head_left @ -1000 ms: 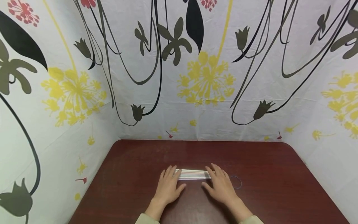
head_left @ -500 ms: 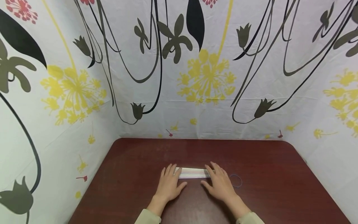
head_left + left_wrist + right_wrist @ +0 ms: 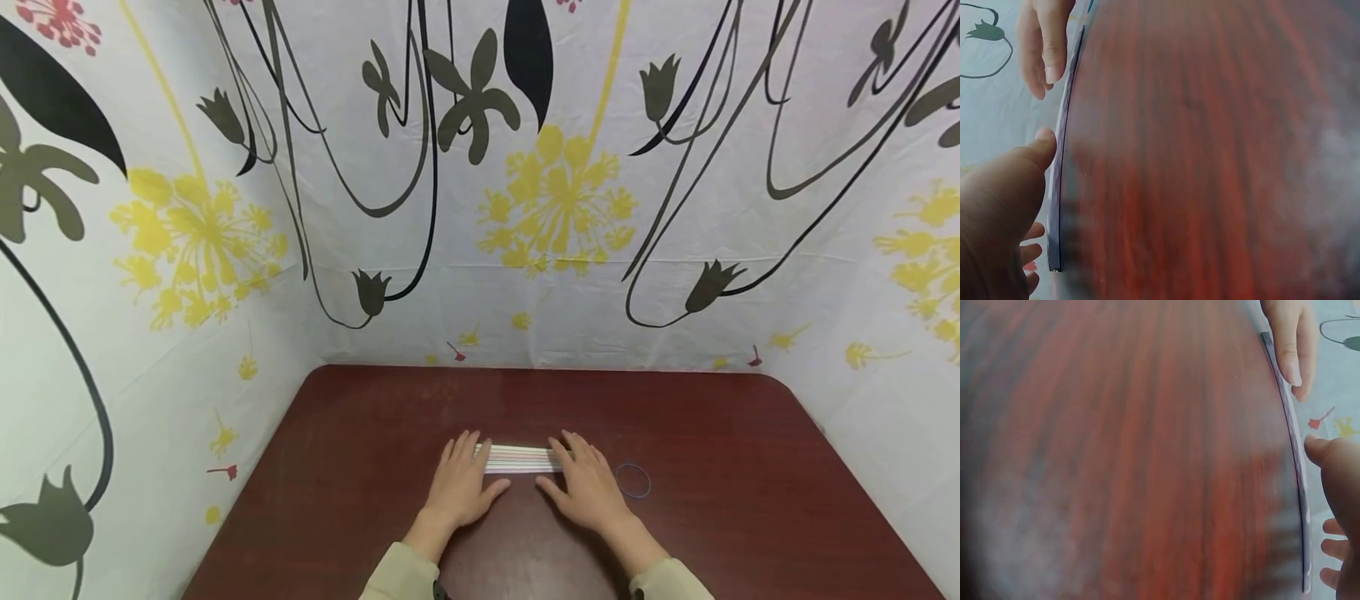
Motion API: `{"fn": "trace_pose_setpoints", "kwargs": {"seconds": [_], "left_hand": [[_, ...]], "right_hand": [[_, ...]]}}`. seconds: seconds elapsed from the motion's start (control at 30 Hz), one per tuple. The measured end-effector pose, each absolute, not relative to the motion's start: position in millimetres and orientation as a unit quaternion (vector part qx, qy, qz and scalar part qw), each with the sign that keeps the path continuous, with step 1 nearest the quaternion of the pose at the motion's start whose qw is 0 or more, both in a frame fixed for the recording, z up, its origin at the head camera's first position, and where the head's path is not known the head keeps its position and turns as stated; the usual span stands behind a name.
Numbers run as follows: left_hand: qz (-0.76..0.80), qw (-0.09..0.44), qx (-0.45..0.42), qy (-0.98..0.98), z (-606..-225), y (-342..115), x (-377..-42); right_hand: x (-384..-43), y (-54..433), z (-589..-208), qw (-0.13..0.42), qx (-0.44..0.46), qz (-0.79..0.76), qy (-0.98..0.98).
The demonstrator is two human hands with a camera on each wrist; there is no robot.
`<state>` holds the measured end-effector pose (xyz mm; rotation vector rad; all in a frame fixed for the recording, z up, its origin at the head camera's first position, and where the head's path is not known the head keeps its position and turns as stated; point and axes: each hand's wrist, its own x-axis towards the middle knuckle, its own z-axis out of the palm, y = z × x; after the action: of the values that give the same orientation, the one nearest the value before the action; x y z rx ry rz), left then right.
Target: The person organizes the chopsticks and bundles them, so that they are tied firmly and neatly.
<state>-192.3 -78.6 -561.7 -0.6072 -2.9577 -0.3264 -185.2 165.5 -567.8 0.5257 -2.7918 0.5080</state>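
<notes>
A flat row of several thin white sticks (image 3: 522, 459), some with faint coloured lines, lies across the table between the hands. My left hand (image 3: 459, 483) rests over its left end, fingers straight and thumb spread toward the middle. Over the right end lies my right hand (image 3: 591, 486), posed the same way. In the left wrist view the row shows edge-on as a narrow pale strip (image 3: 1055, 206), with the left thumb beside it. The right wrist view has the same strip (image 3: 1297, 469) near the right thumb. The hands cover both ends of the row in the head view.
A thin blue loop (image 3: 633, 482), like a rubber band, lies just right of the right hand. The dark red-brown wooden table (image 3: 712, 533) has rounded far corners. White flower-printed cloth (image 3: 555, 325) hangs behind and on both sides.
My hands have come slightly closer together, the left shifting a little to the right along the sticks. The head view has tilted slightly downward. The blue loop stays where it lies.
</notes>
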Motion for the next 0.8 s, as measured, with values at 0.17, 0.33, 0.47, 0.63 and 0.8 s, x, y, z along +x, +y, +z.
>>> {"fn": "trace_pose_setpoints", "kwargs": {"seconds": [0.17, 0.33, 0.47, 0.63, 0.8], "left_hand": [[-0.111, 0.051, -0.209, -0.970, -562, -74, -195], [-0.109, 0.040, -0.208, -0.971, -563, -72, -197], [-0.105, 0.039, -0.209, -0.972, -564, -70, -199], [-0.103, 0.038, -0.214, -0.971, -564, -69, -202], [-0.100, 0.039, -0.216, -0.970, -566, -67, -203]], "right_hand": [[-187, 164, -567, 0.099, 0.171, 0.179, -0.964], [-188, 162, -568, 0.087, 0.174, 0.189, -0.963], [-189, 161, -568, 0.082, 0.176, 0.197, -0.961], [-191, 161, -569, 0.080, 0.175, 0.199, -0.961], [-192, 161, -573, 0.086, 0.178, 0.199, -0.960]]}}
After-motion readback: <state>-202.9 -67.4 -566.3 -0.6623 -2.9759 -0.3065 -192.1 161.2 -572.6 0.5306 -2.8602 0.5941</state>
